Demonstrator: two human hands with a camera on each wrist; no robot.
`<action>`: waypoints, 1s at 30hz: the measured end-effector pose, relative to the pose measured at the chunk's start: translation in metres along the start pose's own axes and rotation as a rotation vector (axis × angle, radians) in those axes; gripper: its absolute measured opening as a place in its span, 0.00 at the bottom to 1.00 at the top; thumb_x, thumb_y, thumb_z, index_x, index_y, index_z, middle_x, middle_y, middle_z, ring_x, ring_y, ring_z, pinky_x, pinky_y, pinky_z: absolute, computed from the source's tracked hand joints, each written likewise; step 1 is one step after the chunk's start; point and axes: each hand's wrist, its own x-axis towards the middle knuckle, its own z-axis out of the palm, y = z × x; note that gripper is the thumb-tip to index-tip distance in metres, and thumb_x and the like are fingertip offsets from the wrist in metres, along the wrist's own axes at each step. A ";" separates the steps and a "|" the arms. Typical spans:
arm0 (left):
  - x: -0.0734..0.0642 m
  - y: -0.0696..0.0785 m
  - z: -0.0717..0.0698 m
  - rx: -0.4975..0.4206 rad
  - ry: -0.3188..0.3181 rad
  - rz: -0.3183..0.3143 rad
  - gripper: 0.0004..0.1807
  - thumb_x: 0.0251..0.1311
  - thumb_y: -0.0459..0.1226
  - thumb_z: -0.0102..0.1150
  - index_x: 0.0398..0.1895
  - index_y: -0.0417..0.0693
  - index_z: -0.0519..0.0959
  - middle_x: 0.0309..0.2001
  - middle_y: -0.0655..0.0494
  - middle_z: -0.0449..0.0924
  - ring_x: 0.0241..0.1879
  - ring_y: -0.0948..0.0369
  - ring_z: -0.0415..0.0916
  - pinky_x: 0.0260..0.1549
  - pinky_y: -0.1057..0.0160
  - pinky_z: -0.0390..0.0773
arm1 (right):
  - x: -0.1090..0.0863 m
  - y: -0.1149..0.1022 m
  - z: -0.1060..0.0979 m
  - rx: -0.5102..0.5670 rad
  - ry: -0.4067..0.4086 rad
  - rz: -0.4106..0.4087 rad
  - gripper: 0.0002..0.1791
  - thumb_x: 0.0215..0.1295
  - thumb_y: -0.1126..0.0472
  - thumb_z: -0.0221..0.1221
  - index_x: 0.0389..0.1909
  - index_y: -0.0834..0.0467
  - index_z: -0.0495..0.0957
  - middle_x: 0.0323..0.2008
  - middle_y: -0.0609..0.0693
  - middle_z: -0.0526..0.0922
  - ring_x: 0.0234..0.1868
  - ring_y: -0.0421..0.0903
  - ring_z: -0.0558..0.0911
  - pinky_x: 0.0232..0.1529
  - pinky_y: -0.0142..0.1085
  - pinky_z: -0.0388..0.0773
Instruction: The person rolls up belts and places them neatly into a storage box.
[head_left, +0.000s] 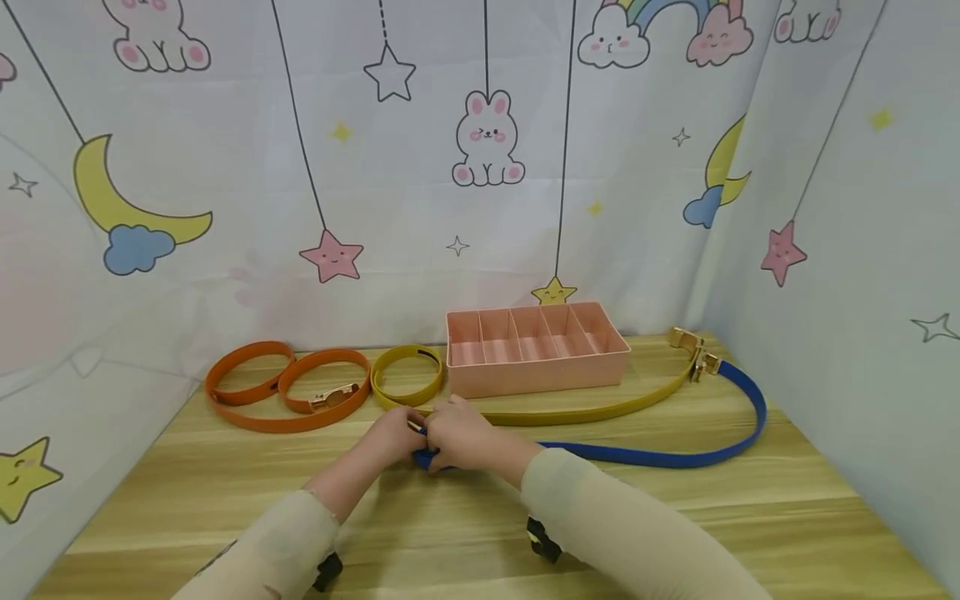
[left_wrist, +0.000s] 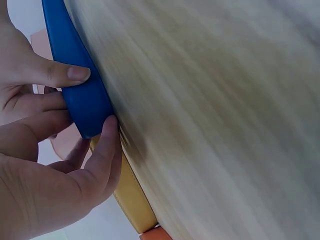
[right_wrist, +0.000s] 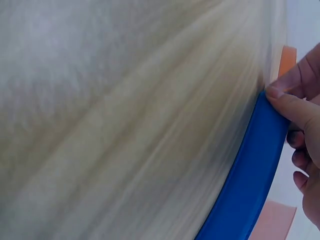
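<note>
Both hands meet at the near end of a blue belt (head_left: 660, 457), in front of the pink box. My right hand (head_left: 461, 433) pinches the belt, its thumb lying flat on the blue face in the left wrist view. From the other side my left hand (head_left: 393, 435) holds the folded end of the strap, fingertips curled at its lower edge. The blue strap (right_wrist: 245, 170) stands on edge and runs right, then bends back to a gold buckle (head_left: 707, 365). Part of the held end is hidden behind the fingers.
Behind the hands stands a pink box (head_left: 536, 375) with several compartments. A yellow belt (head_left: 600, 415) runs past its front, coiled at the left, its gold buckle (head_left: 684, 340) at the back right. An orange belt (head_left: 281, 423) lies looped at the left. Printed cloth walls (head_left: 420, 192) border the table.
</note>
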 end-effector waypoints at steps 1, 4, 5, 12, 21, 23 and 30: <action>0.000 0.001 0.000 0.005 0.000 -0.004 0.19 0.51 0.33 0.66 0.47 0.33 0.79 0.38 0.47 0.82 0.36 0.55 0.78 0.35 0.58 0.78 | 0.001 -0.001 0.000 0.007 -0.001 0.010 0.14 0.49 0.38 0.70 0.17 0.41 0.84 0.23 0.32 0.77 0.30 0.36 0.68 0.34 0.32 0.55; 0.002 0.003 0.000 0.001 -0.005 0.002 0.16 0.51 0.30 0.65 0.45 0.35 0.80 0.38 0.47 0.81 0.36 0.55 0.77 0.33 0.59 0.77 | 0.001 -0.001 0.000 0.004 0.007 0.015 0.14 0.49 0.37 0.69 0.18 0.41 0.84 0.21 0.32 0.77 0.31 0.36 0.70 0.34 0.32 0.57; 0.003 0.003 -0.001 -0.001 -0.009 0.012 0.15 0.51 0.29 0.64 0.44 0.36 0.81 0.38 0.47 0.81 0.36 0.55 0.76 0.33 0.59 0.77 | 0.001 -0.001 0.000 0.000 0.012 0.011 0.14 0.49 0.37 0.69 0.18 0.40 0.85 0.21 0.33 0.77 0.31 0.36 0.70 0.34 0.32 0.58; 0.006 0.007 -0.004 -0.020 -0.078 0.060 0.12 0.51 0.23 0.59 0.39 0.40 0.81 0.36 0.50 0.79 0.33 0.56 0.73 0.28 0.63 0.75 | -0.007 0.008 0.001 -0.003 0.028 -0.071 0.16 0.48 0.36 0.70 0.32 0.41 0.89 0.33 0.35 0.79 0.34 0.37 0.68 0.37 0.33 0.58; 0.010 0.003 -0.008 0.053 -0.160 0.194 0.15 0.54 0.22 0.58 0.44 0.39 0.82 0.43 0.46 0.82 0.45 0.51 0.77 0.41 0.56 0.79 | -0.022 0.027 -0.003 -0.007 0.029 -0.178 0.24 0.46 0.37 0.72 0.44 0.42 0.87 0.43 0.39 0.77 0.47 0.39 0.70 0.42 0.34 0.62; 0.010 0.001 -0.008 0.054 -0.176 0.210 0.15 0.55 0.21 0.58 0.45 0.39 0.82 0.43 0.45 0.82 0.47 0.50 0.77 0.42 0.55 0.79 | -0.024 0.031 -0.004 -0.017 0.022 -0.191 0.23 0.47 0.38 0.72 0.45 0.41 0.87 0.44 0.39 0.77 0.45 0.39 0.69 0.40 0.33 0.61; 0.009 -0.003 -0.009 0.057 -0.214 0.225 0.13 0.58 0.23 0.60 0.47 0.38 0.81 0.45 0.46 0.81 0.47 0.50 0.77 0.44 0.54 0.79 | -0.023 0.033 -0.002 -0.026 0.036 -0.238 0.18 0.48 0.42 0.72 0.41 0.40 0.88 0.41 0.37 0.79 0.41 0.38 0.70 0.38 0.33 0.60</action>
